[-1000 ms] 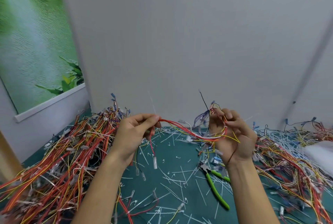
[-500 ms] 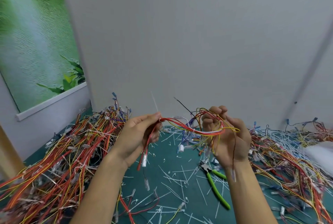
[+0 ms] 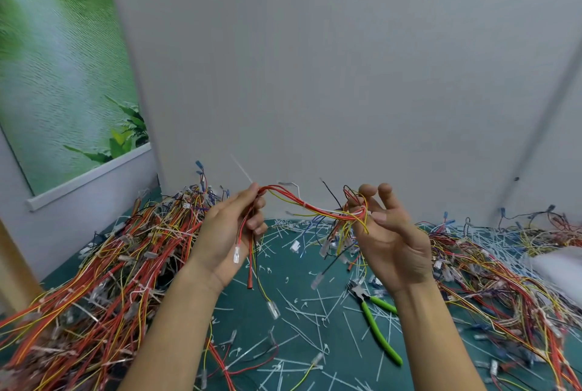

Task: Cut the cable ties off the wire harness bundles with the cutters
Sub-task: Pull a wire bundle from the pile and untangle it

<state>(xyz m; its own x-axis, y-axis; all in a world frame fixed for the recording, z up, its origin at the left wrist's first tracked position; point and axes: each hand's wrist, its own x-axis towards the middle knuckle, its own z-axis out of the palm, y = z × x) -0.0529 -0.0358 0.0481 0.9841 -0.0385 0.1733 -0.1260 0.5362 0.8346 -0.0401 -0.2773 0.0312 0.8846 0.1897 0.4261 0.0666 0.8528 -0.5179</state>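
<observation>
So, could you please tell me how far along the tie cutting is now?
Done: many cut cable ties litter the mat. In hand: the left hand and right hand hold one wire harness bundle between them, while the cutters lie unheld on the mat. Left: the left wire pile and right wire pile; which still carry ties, I cannot tell.
</observation>
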